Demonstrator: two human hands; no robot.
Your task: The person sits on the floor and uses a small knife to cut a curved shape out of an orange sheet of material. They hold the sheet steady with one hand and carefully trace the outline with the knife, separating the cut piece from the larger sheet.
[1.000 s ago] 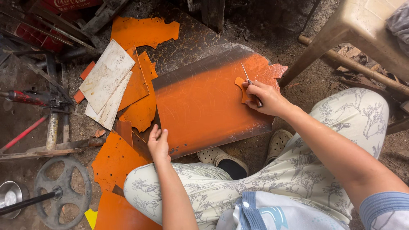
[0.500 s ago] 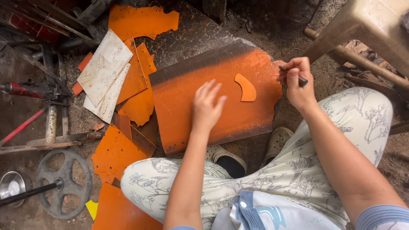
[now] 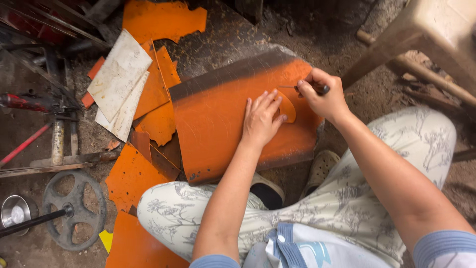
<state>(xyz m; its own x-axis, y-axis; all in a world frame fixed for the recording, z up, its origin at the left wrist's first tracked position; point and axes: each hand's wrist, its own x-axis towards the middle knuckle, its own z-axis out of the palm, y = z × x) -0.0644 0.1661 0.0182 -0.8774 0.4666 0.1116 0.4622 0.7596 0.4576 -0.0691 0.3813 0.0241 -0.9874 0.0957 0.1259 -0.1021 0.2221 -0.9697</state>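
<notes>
- Since the earlier frame the left hand has come down onto the small curved orange template, fingers spread flat, pinning it so it cannot slip.
- The template lies on the large orange sheet, propped on the dirt floor at the person's feet.
- The right hand has its fingers clamped on a thin scriber, tip at the template's edge.
- White boards lie left.

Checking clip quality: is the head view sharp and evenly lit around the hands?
Head view: sharp on the left hand, right hand and orange sheet; soft daylight, no glare; top left corner dark; slight wide-angle bending at the edges.
</notes>
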